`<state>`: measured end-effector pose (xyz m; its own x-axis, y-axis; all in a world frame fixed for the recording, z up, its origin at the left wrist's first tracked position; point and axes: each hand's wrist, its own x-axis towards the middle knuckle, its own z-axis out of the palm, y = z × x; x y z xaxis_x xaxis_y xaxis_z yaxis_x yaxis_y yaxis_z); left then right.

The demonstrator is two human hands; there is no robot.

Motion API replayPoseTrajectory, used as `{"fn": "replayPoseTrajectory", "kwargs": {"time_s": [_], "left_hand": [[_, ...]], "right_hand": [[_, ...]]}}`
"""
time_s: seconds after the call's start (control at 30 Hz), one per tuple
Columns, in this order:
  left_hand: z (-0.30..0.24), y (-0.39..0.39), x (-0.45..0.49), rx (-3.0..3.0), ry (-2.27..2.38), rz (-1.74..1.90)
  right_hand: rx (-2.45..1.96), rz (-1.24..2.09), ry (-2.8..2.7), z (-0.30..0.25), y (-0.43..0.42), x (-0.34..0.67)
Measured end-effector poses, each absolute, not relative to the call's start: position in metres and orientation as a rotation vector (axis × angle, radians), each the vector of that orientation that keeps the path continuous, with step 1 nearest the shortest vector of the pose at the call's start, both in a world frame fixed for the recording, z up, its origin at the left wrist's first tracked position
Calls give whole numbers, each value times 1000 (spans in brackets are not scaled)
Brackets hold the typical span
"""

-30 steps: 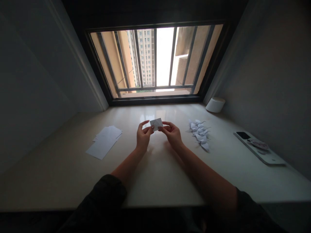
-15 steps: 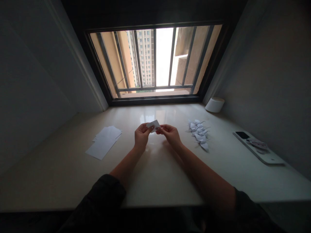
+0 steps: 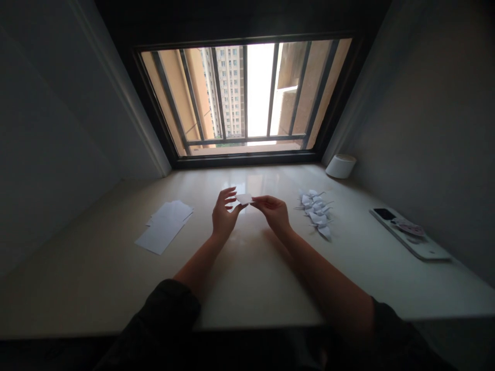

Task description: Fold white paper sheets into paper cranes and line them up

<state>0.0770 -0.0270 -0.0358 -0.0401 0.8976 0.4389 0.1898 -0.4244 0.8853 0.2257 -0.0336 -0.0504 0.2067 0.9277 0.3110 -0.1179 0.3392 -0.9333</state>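
Observation:
A small folded white paper (image 3: 244, 198) is held above the pale table (image 3: 251, 268), between my two hands. My right hand (image 3: 275, 212) pinches its right edge with closed fingers. My left hand (image 3: 223, 215) is at its left edge with the fingers spread and curled; the thumb and a fingertip touch the paper. A pile of several folded white paper cranes (image 3: 317, 214) lies to the right of my right hand. A loose stack of white paper sheets (image 3: 165, 225) lies to the left.
A barred window (image 3: 243, 98) stands behind the table. A white round container (image 3: 340, 166) sits at the back right corner. A phone on a flat white tray (image 3: 410, 234) lies along the right wall. Walls close in on both sides.
The paper has turned from facing me to nearly edge-on and flat. My left hand's fingers have opened out from a pinch, while my right hand keeps its hold.

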Motion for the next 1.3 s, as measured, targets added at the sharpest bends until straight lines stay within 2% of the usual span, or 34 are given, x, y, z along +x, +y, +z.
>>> {"fn": "replayPoseTrajectory", "kwargs": {"time_s": [0.2, 0.63, 1.3], "left_hand": [[-28, -32, 76, 1927, 1261, 1431], [-28, -31, 78, 1538, 1035, 1484], [-24, -29, 76, 1530, 929, 1431]], "right_hand": [[-970, 797, -1183, -53, -32, 229], [-963, 760, -1155, -50, -33, 230], [-879, 966, -1188, -47, -35, 231]]}}
